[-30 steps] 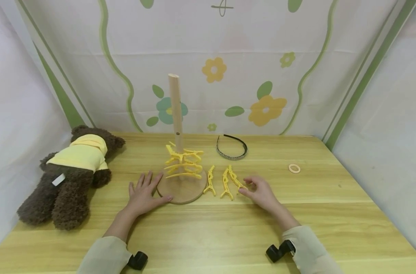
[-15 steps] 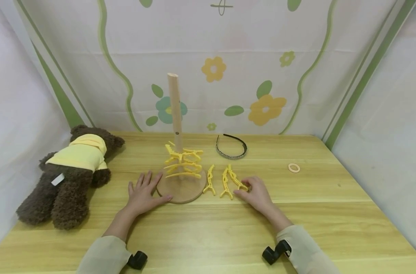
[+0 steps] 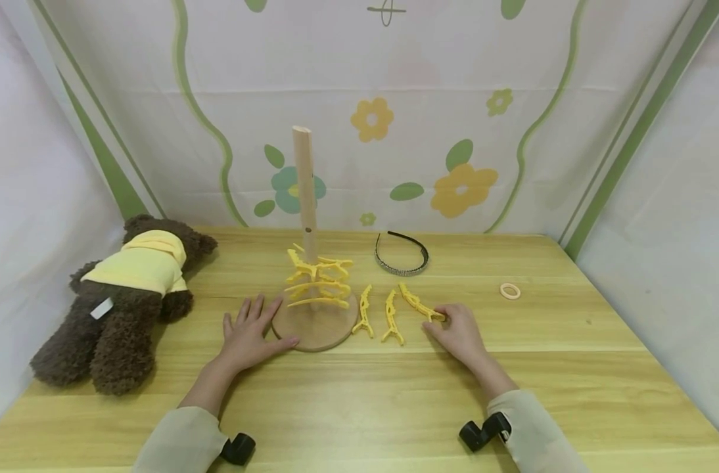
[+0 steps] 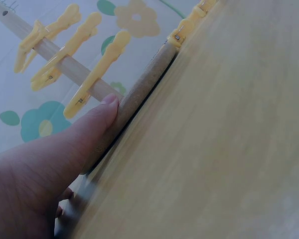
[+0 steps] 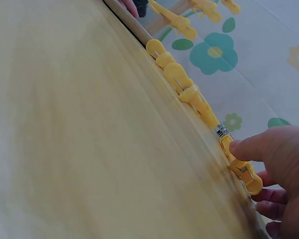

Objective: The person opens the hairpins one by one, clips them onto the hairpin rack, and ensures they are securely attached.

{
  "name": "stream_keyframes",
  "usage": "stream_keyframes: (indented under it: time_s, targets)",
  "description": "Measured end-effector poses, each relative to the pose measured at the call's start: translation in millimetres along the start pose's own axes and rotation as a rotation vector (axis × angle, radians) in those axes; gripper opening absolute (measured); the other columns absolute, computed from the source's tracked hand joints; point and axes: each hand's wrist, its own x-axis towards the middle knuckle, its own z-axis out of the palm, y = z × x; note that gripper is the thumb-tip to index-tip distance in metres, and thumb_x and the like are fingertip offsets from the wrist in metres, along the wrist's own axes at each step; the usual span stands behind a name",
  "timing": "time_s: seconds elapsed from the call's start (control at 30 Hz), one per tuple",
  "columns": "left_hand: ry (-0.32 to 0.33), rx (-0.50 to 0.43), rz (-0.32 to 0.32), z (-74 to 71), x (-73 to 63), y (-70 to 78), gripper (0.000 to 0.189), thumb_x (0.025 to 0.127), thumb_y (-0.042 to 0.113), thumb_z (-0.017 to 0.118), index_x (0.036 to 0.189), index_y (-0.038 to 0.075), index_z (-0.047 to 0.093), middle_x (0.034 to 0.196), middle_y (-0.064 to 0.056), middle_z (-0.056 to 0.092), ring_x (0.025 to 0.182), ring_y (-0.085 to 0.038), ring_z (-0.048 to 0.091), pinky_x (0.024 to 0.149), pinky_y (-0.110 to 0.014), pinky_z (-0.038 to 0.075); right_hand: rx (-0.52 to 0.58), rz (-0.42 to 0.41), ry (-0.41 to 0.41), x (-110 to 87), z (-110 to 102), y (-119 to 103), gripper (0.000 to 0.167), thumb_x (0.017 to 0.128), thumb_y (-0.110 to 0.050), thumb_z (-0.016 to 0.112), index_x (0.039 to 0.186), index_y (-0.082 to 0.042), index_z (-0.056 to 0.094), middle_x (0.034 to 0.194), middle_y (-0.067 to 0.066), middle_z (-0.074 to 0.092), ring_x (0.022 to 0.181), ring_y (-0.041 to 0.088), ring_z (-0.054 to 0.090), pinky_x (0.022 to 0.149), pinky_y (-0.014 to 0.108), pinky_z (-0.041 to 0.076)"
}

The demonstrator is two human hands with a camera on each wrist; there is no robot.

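In the head view a wooden stand has an upright post (image 3: 306, 190) and a round base (image 3: 312, 336). Several yellow hair clips (image 3: 319, 286) are fixed across the lower post. My left hand (image 3: 248, 336) rests with fingers spread at the base's left side, its thumb (image 4: 97, 119) along the rim. To the right of the stand, my right hand (image 3: 459, 334) pinches the forked end of a yellow alligator hair clip (image 3: 417, 302) between thumb and fingers, low over the table. Two more clips, a left one (image 3: 364, 310) and a middle one (image 3: 391, 318), lie between it and the base.
A black headband (image 3: 402, 270) with a sparkling band lies behind the clips. Off to the right is a small pale ring (image 3: 510, 291). A brown teddy bear (image 3: 123, 361) in a yellow top lies face down at the left. A floral curtain (image 3: 336, 59) backs the table.
My right hand closed on the rightmost clip and shifted it a little right, away from the middle clip, turning it more slanted. The left hand stayed on the base.
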Motion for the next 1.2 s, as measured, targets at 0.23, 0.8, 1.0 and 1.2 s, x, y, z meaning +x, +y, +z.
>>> stream_keyframes:
  time_s: [0.23,0.8,1.0,1.2]
  targets:
    - [0.0,-0.016,0.001,-2.3,-0.5,2.5,0.089,0.068,0.068,0.05,0.137,0.017,0.026,0.139,-0.023,0.013,0.124,-0.042,0.004,0.086,-0.064,-0.006,-0.086,0.038,0.027,1.1,3,1,0.057,0.066,-0.044,0.071,0.097,0.003,0.061,0.091,0.014,0.051,0.085,0.028,0.043,0.071,0.039,0.035]
    - [-0.002,-0.019,0.002,-3.2,-1.5,4.4,0.089,0.068,0.067,0.051,0.137,0.016,0.027,0.139,-0.023,0.013,0.124,-0.042,0.005,0.086,-0.064,-0.005,0.005,0.062,0.039,3.6,-4,5,0.041,0.072,-0.021,0.07,0.095,0.011,0.057,0.088,0.02,0.052,0.081,0.031,0.047,0.07,0.041,0.039]
    - [0.0,-0.017,0.005,-3.1,-1.3,4.7,0.088,0.068,0.067,0.051,0.137,0.017,0.027,0.139,-0.023,0.014,0.124,-0.042,0.005,0.086,-0.064,-0.005,0.125,0.135,-0.085,7.8,-23,6,0.039,0.08,-0.02,0.062,0.104,0.009,0.051,0.089,0.017,0.057,0.078,0.025,0.054,0.062,0.034,0.045]
    - [0.002,-0.013,0.007,-3.2,-0.8,4.6,0.089,0.068,0.067,0.051,0.137,0.017,0.027,0.139,-0.022,0.014,0.124,-0.042,0.005,0.086,-0.064,-0.004,0.165,0.055,-0.127,12.0,-42,4,0.037,0.084,-0.019,0.058,0.108,0.008,0.05,0.09,0.015,0.056,0.081,0.025,0.053,0.068,0.035,0.045]
